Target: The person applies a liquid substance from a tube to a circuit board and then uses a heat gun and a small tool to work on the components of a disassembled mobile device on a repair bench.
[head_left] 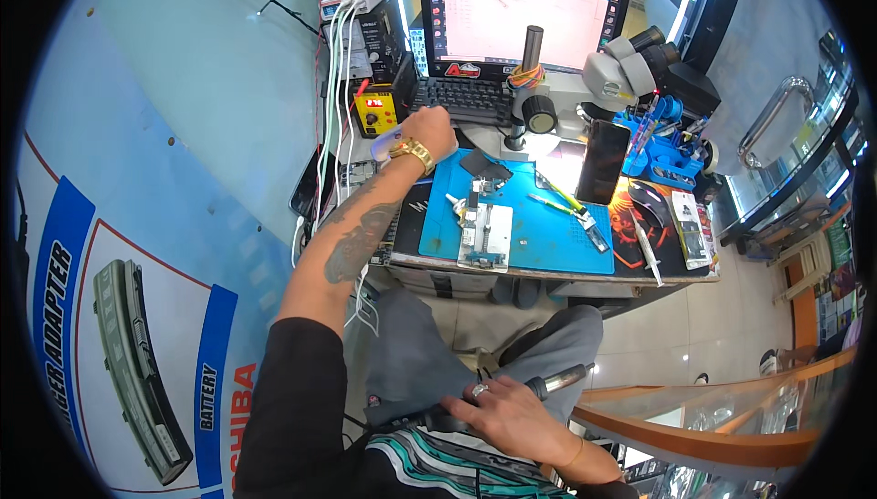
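Observation:
My left hand (431, 132), a gold watch at its wrist, is curled above the desk between a small yellow-and-black station (375, 113) with a red display and the black keyboard (464, 100). Its fingertips are hidden, and I cannot make out what they hold. A translucent bluish object (385, 143) shows beside the wrist. Over my lap, my right hand (516, 417) is closed around a black hot air gun (562, 378), its metal nozzle pointing right. On the blue mat (541, 248) lies a metal board holder (485, 229) with a small board clamped in it.
Tweezers (551, 204) and a small brush-like tool (589, 229) lie on the mat. A phone (604, 161) stands upright before the microscope (621, 74). Right of it are a mouse (648, 204), a syringe (647, 248) and a blue organizer (671, 156). White cables (334, 115) run along the left.

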A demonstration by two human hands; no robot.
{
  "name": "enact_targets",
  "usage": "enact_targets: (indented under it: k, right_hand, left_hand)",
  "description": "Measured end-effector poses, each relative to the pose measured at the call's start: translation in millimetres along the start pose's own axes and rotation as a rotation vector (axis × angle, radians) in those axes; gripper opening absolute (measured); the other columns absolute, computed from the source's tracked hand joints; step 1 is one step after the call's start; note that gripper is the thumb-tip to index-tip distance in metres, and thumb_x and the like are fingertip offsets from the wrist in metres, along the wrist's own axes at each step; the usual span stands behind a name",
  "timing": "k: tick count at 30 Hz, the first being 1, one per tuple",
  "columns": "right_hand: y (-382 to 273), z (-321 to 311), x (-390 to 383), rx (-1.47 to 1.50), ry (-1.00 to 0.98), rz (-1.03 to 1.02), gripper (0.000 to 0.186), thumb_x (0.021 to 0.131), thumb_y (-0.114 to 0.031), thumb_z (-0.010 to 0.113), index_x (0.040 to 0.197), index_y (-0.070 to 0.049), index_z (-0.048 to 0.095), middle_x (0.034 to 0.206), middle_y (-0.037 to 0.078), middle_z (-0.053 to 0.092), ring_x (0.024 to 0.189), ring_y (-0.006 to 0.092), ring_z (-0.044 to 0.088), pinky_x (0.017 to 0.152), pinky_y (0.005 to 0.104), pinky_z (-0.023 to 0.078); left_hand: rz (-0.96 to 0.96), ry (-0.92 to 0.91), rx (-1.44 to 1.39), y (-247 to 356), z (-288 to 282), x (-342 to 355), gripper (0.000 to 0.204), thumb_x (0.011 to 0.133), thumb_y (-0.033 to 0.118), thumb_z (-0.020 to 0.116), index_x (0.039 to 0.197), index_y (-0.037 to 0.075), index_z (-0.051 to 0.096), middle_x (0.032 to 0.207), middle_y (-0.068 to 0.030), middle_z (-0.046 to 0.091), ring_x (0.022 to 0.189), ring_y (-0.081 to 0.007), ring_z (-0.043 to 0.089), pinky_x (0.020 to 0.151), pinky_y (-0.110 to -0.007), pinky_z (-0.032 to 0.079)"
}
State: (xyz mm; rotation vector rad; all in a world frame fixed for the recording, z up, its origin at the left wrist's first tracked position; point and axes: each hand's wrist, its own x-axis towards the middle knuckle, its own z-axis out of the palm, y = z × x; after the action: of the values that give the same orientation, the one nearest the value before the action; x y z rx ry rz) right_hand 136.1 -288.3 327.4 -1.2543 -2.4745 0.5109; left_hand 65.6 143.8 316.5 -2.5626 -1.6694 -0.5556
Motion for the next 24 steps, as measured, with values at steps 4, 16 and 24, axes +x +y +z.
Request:
enact_targets:
  k: [4, 16, 24]
  right_hand:
    - [-0.5, 2.0, 0.5, -0.017, 0.028, -0.009, 0.046, 0.078, -0.01, 0.062, 0.124, -0.014, 0.061, 0.089, 0.005, 0.063, 0.082, 0.0232, 0.063, 0.072, 0.0353, 0.048]
    - [4.4, -0.8, 15.3, 0.049, 0.097, -0.046, 0.042, 0.081, -0.013, 0.062, 0.123, -0.007, 0.058, 0.083, 0.008, 0.062, 0.077, 0.0265, 0.064, 0.069, 0.038, 0.05]
    - [21.3, -16.0, 43.2, 0.008, 0.023, -0.008, 0.075, 0.071, -0.023, 0.08, 0.138, -0.009, 0.05, 0.087, 0.009, 0.065, 0.076, 0.0309, 0.065, 0.065, 0.0415, 0.051]
  left_hand:
    - [-0.106, 0.041, -0.128, 1.2, -25.7, 1.8, 0.026, 0.076, 0.028, 0.071, 0.09, 0.007, 0.077, 0.095, -0.0222, 0.073, 0.091, -0.039, 0.071, 0.082, -0.046, 0.058]
    - [0.189, 0.577, -0.382, -22.7, -44.9, 8.8, 0.018, 0.093, 0.021, 0.062, 0.094, 0.005, 0.071, 0.082, -0.0172, 0.071, 0.076, -0.0382, 0.069, 0.069, -0.047, 0.053]
    - [0.328, 0.763, -0.627, -30.6, -116.9, -24.3, 0.014, 0.101, 0.016, 0.053, 0.099, 0.003, 0.058, 0.078, -0.0132, 0.071, 0.07, -0.0301, 0.071, 0.063, -0.041, 0.054]
